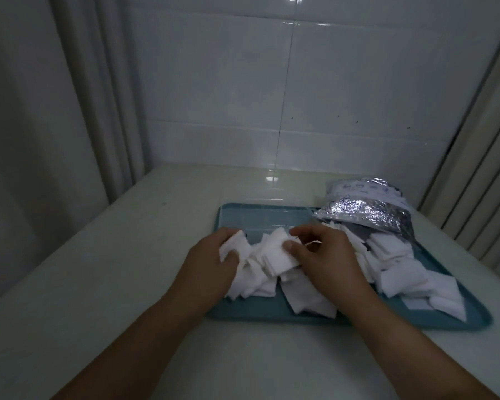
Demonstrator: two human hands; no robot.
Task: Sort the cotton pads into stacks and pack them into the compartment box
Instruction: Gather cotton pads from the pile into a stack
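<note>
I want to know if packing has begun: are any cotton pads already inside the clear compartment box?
No, the clear compartment box shows only empty sections, while the cotton pads lie loose on the blue tray.

The scene is dim and grey-blue, with little contrast. A small bright spot of glare sits at the top of the tiled wall (pixel 292 67), and a paler reflection shows low on the tiles just above the surface (pixel 98 255). The foil bag (pixel 367 212) catches sharp glints. The white pads (pixel 401 272) look flat, their edges smeared (fine detail is lost). Shadows are soft and weak. Straight lines bow outward toward the edges, plainest along the curtain (pixel 98 96).
</note>
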